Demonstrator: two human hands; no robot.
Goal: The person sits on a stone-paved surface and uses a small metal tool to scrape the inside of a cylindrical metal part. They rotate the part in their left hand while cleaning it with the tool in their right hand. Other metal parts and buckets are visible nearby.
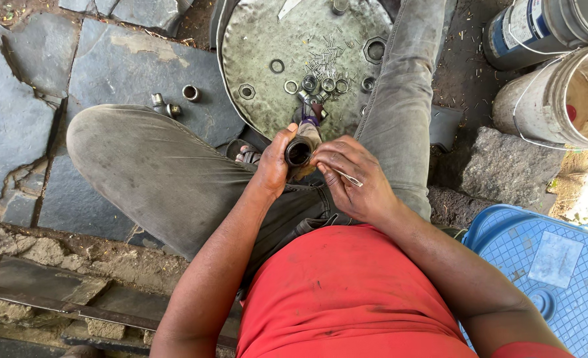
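Note:
My left hand (274,162) grips a short dark metal cylinder, a bearing cup (298,152), with its open end facing up at me. My right hand (355,176) is right beside the cup's rim and pinches several thin needle rollers (347,176) between its fingers. Both hands hover above my lap, between my knees, just in front of a round metal tray (267,106). On the tray lie loose needle rollers (327,59), rings, washers and more bearing cups (327,85).
Two small metal cups and a ring (172,101) lie on the stone slabs at the left. Plastic buckets (559,93) and a can (526,30) stand at the upper right. A blue plastic stool (552,265) is at the lower right, next to a rough stone (506,166).

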